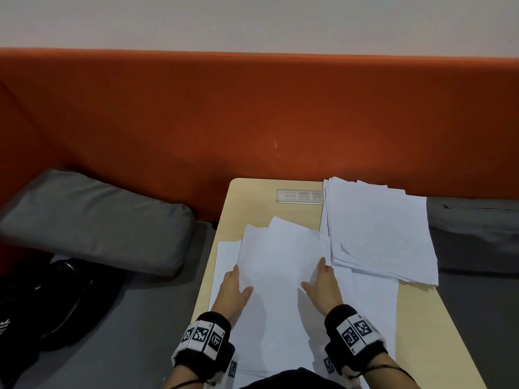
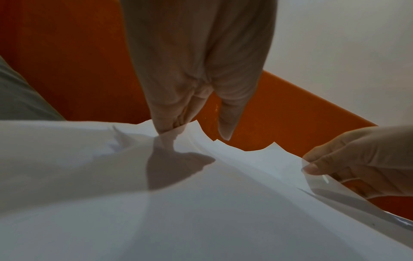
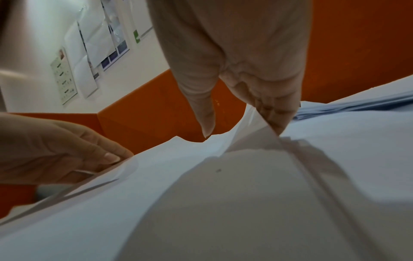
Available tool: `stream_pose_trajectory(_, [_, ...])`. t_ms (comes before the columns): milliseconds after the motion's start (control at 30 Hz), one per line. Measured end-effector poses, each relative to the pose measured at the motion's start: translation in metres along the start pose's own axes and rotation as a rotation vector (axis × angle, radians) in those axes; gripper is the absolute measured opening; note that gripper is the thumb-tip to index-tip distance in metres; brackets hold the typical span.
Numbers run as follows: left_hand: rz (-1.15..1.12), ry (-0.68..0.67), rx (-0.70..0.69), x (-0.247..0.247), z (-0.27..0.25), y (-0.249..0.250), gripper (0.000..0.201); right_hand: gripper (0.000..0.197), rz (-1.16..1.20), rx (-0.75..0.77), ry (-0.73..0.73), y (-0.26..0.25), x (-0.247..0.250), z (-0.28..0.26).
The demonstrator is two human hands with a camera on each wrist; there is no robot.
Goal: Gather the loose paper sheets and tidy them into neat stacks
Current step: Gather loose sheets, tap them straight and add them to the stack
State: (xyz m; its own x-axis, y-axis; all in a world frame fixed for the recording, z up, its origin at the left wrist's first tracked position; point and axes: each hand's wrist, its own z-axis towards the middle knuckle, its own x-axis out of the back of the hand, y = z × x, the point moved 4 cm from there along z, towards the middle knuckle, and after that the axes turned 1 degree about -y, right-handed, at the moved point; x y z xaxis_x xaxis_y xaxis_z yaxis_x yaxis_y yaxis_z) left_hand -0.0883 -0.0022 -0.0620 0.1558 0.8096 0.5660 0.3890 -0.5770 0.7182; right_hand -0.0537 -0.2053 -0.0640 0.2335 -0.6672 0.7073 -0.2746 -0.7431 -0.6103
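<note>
Loose white paper sheets [image 1: 276,279] lie fanned on the pale wooden table [image 1: 421,327], both edges gripped: left hand [image 1: 234,290] and right hand [image 1: 323,284] tuck fingers, hidden, beneath. Rough white stack [image 1: 379,228] sits beside, its corner overhanging.

Left hand [image 1: 234,287] and right hand [image 1: 323,283] side by side, thumbs inward, fingers gripping.

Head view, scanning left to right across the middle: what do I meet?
Black bag → grey cushion → left hand → right hand → paper stack → second grey cushion.
</note>
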Motion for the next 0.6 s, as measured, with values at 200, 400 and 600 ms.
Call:
stream_pose_trajectory(200, [0.018,-0.008,-0.025,0.0,-0.004,0.005,0.059,0.073,-0.005,0.015,-0.012,0.0,-0.004,-0.002])
stream_pose_trajectory(400, [-0.057,0.05,-0.048,0.002,0.0,-0.002,0.047,0.013,0.044,0.126,0.183,0.004,0.005,0.001])
stream_pose_trajectory(600, [-0.185,0.111,-0.009,0.008,0.006,-0.011,0.029,0.016,0.388,0.089,0.304,0.027,0.033,0.008])
